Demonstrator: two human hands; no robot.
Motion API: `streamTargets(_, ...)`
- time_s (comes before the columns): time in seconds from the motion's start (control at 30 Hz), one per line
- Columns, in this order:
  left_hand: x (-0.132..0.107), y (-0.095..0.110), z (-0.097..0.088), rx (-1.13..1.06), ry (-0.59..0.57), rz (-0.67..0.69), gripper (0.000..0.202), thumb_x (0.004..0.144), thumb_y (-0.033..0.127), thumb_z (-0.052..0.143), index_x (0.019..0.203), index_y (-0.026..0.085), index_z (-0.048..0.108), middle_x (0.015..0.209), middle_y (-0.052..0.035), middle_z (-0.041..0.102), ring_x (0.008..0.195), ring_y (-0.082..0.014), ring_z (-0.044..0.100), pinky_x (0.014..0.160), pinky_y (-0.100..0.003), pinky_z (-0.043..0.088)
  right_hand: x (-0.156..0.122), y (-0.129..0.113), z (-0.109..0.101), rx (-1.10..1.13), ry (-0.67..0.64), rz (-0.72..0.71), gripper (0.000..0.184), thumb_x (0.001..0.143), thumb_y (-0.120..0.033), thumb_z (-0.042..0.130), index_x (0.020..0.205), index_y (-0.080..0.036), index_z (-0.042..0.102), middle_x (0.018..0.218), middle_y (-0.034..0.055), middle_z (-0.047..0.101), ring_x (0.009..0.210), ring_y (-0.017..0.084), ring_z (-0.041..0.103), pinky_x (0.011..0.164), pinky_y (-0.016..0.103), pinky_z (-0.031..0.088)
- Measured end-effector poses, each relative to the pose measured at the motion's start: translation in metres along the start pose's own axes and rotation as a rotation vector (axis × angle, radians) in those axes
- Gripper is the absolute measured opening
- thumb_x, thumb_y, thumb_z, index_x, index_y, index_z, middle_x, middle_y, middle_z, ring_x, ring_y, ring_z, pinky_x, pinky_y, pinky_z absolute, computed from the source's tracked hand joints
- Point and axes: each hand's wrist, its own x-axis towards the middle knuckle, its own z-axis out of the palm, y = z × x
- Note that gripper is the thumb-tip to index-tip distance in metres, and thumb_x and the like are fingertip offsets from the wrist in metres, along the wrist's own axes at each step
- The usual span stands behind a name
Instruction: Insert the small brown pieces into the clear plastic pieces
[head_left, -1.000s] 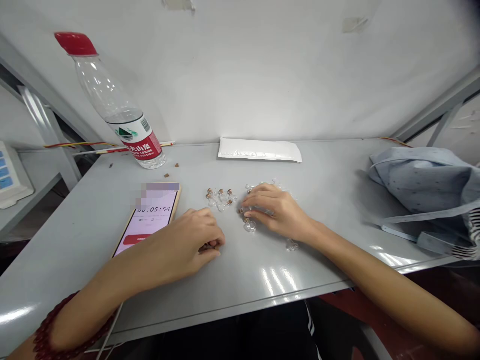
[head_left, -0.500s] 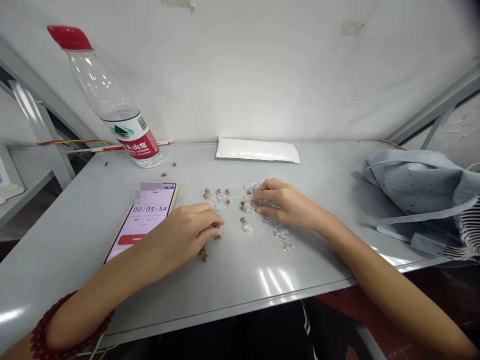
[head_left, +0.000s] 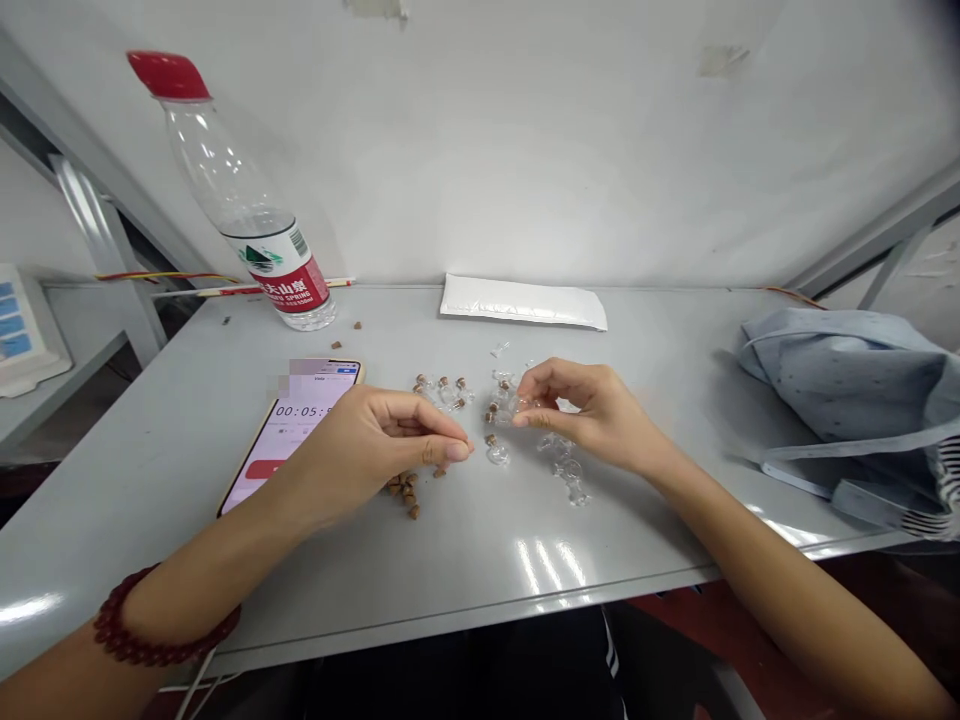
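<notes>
My left hand [head_left: 397, 435] is raised over the table, thumb and forefinger pinched together; what lies between the tips is hidden. Just below it is a pile of small brown corks [head_left: 405, 488]. Between the fingertips of my right hand [head_left: 577, 405] is a tiny clear glass bottle [head_left: 529, 405], partly covered by the fingers. A corked bottle [head_left: 496, 451] lies on the table between the two hands. Several more corked bottles [head_left: 452, 392] form a group behind my left hand. Loose clear bottles [head_left: 571, 475] without visible corks lie under and beside my right hand.
A phone [head_left: 255, 455] showing a timer lies partly beneath my left forearm. At the back stand a red-capped water bottle [head_left: 262, 240] and a flat white packet [head_left: 521, 302]. Two stray corks [head_left: 336, 345] lie near the bottle. Pale blue cloth [head_left: 855, 390] covers the right side.
My left hand has risen from the corks and moved right, its fingertips pinched. My right hand has lifted slightly with a small glass bottle in its fingers. The view has shifted slightly.
</notes>
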Motion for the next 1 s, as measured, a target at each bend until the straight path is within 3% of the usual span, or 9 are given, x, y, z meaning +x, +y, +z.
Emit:
streamTargets(0.2,0.003,0.000,-0.004,-0.046,-0.013,0.016,0.014,0.076,0.036,0.073,0.080,0.022,0.074,0.081,-0.0016,0.076,0.076,-0.0175,0.071,0.069,-0.027,0.061,-0.004,-0.007,0.009,0.072,-0.095,0.052,0.013,0.083,-0.030,0.066,0.086,-0.018,0.070,0.070,-0.0001,0.063,0.064,0.011,0.055,0.064,0.027,0.044)
streamTargets(0.47,0.003,0.002,0.007,-0.076,0.062,-0.027,0.016,0.072,0.037,0.075,0.079,0.022,0.074,0.077,0.0000,0.074,0.075,-0.0149,0.070,0.070,-0.023,0.059,-0.004,-0.009,0.015,0.296,-0.102,0.128,0.013,0.078,-0.028,0.071,0.081,-0.018,0.065,0.073,-0.0001,0.061,0.068,0.011,0.054,0.067,0.028,0.046)
streamTargets(0.57,0.002,0.002,0.008,-0.079,0.068,0.004,0.018,0.075,0.038,0.073,0.079,0.021,0.073,0.073,0.0005,0.072,0.072,-0.0140,0.068,0.070,-0.023,0.058,-0.004,-0.010,0.019,0.404,-0.063,0.131,0.015,0.079,-0.030,0.070,0.082,-0.018,0.062,0.086,0.0028,0.065,0.079,0.014,0.060,0.075,0.030,0.049)
streamTargets(0.67,0.002,0.002,0.008,-0.090,0.057,0.031,0.016,0.079,0.037,0.070,0.082,0.021,0.073,0.078,-0.0002,0.073,0.074,-0.0136,0.068,0.073,-0.025,0.058,-0.003,-0.011,0.021,0.535,-0.083,0.164,0.016,0.082,-0.030,0.067,0.084,-0.017,0.057,0.097,0.0074,0.069,0.085,0.017,0.066,0.073,0.032,0.052)
streamTargets(0.8,0.002,0.001,0.011,-0.086,0.050,0.034,0.015,0.080,0.034,0.069,0.086,0.022,0.074,0.085,-0.0015,0.075,0.081,-0.0152,0.069,0.077,-0.027,0.057,-0.002,-0.011,0.022,0.573,-0.129,0.201,0.014,0.083,-0.026,0.066,0.084,-0.015,0.057,0.081,0.0064,0.071,0.076,0.017,0.069,0.066,0.031,0.053)
streamTargets(1.0,0.001,0.006,0.016,-0.155,0.088,0.090,0.009,0.076,0.029,0.073,0.081,0.022,0.074,0.082,0.0008,0.074,0.081,-0.0133,0.069,0.076,-0.021,0.057,-0.003,-0.007,0.024,0.473,-0.147,0.220,0.015,0.081,-0.028,0.068,0.086,-0.015,0.070,0.069,0.0011,0.067,0.058,0.009,0.059,0.062,0.026,0.050)
